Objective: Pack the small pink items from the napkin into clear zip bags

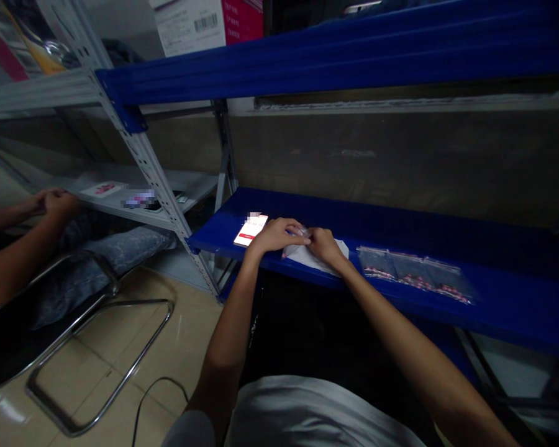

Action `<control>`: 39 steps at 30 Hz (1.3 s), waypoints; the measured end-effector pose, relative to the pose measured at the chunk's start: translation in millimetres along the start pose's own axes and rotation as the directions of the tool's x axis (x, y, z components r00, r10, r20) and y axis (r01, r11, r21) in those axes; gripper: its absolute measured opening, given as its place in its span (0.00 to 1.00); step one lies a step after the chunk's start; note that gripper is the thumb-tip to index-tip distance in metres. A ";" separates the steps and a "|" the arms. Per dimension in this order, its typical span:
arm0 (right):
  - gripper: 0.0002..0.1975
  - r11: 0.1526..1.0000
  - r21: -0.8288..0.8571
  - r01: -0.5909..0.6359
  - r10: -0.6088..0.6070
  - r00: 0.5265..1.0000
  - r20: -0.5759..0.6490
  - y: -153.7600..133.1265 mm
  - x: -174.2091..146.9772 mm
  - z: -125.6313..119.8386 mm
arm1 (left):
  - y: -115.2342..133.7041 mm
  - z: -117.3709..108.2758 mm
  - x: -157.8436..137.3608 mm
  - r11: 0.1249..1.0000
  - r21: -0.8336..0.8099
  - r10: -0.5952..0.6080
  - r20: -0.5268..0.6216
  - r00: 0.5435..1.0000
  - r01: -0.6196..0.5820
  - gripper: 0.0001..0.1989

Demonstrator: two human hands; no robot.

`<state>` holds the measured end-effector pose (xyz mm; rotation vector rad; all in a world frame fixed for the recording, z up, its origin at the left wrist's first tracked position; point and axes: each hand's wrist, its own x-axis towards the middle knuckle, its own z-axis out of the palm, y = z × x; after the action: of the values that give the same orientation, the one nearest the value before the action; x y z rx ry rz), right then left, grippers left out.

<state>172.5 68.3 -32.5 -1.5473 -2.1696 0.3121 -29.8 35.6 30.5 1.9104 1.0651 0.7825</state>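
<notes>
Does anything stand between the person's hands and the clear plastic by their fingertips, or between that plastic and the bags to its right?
Nothing visible separates the left hand and right hand from the clear plastic; both appear to touch it. Toward the bags, the right hand and part of the white sheet lie between.

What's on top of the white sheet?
Over the white sheet: left hand, right hand, some clear plastic between them. Whatever lies beneath the hands is covered.
</notes>
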 end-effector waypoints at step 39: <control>0.20 0.683 0.727 0.073 0.221 0.927 -0.302 -45.9 -84.1 -59.8 | 38.0 8.4 -4.0 0.940 -0.270 0.190 -0.093 0.977 -0.208 0.14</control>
<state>185.6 -30.8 20.1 -1.0994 -1.4025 0.7478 -10.1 16.7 58.5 1.7757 0.7594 1.0577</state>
